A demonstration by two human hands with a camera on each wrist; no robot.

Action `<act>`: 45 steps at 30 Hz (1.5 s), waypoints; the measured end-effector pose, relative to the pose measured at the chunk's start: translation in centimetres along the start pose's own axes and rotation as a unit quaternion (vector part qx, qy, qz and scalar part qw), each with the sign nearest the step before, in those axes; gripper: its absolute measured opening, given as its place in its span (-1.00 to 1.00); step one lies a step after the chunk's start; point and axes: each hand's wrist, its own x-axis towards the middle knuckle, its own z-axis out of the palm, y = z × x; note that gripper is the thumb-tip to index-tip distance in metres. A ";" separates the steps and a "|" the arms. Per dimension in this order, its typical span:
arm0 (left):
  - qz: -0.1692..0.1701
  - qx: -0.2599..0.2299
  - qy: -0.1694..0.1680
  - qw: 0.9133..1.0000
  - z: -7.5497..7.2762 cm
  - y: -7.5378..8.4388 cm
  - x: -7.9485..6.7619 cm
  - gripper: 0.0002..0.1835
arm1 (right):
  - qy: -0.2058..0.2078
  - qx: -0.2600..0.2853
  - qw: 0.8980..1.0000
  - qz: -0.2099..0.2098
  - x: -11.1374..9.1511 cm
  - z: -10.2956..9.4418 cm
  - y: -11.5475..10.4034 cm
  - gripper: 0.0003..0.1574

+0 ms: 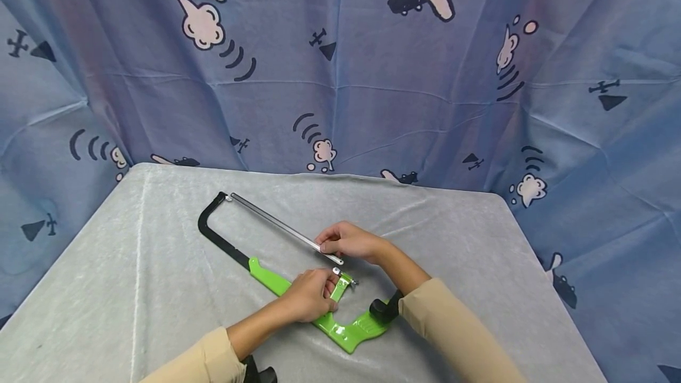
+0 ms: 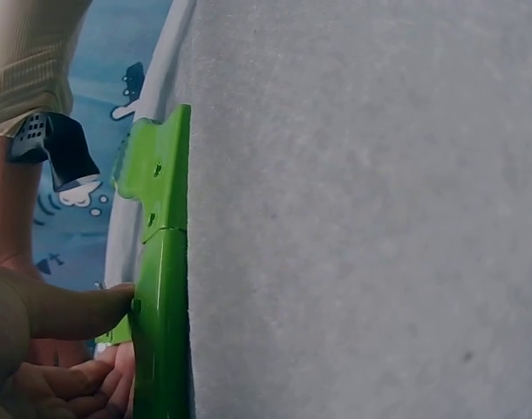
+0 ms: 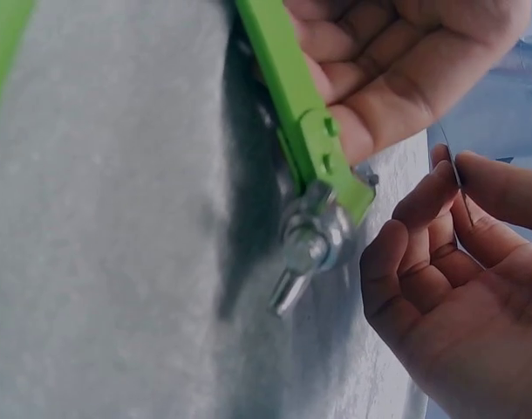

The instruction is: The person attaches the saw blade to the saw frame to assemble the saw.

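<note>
A hacksaw frame (image 1: 271,279) with a black bow and green handle lies on the cloth-covered table. My left hand (image 1: 308,297) holds its green part beside the short upright arm, thumb against the green side in the left wrist view. My right hand (image 1: 351,241) pinches a thin saw blade (image 1: 279,225) near its close end, between thumb and fingers. The blade's far end is at the black bow's tip; whether it is hooked there I cannot tell. Its near end sits just apart from the metal blade holder (image 1: 337,270). A wing nut (image 3: 305,249) is on the green arm's outer side.
A grey-white cloth covers the table (image 1: 479,253). Behind it hangs a blue curtain (image 1: 340,64) with plane and cloud prints. Black wrist-worn gear (image 1: 385,309) is on the right wrist, above the saw handle in the head view.
</note>
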 end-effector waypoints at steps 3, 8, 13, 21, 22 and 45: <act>-0.005 -0.009 -0.004 1.000 0.1 0.0 0.0 -0.69 | -0.001 -0.004 1.000 -0.001 0.2 0.1 -0.1 -0.73; -0.007 -0.013 -0.006 1.000 0.2 -0.1 0.0 -0.69 | -0.005 -0.005 1.000 -0.002 0.4 0.3 0.0 -0.71; 0.000 -0.013 -0.006 1.000 0.3 -0.2 -0.1 -0.72 | -0.004 -0.004 1.000 0.002 0.6 0.5 0.1 -0.73; -0.001 -0.022 -0.009 1.000 0.3 -0.3 0.0 -0.68 | 0.000 -0.002 1.000 0.010 0.5 0.7 0.0 -0.75; -0.001 -0.024 -0.009 1.000 0.3 -0.3 0.0 -0.68 | -0.001 -0.003 1.000 0.011 0.5 0.7 0.0 -0.75; 0.024 -0.063 -0.012 0.998 0.2 -0.6 -0.1 -0.67 | 0.000 -0.013 1.000 -0.002 0.8 1.3 0.6 -0.77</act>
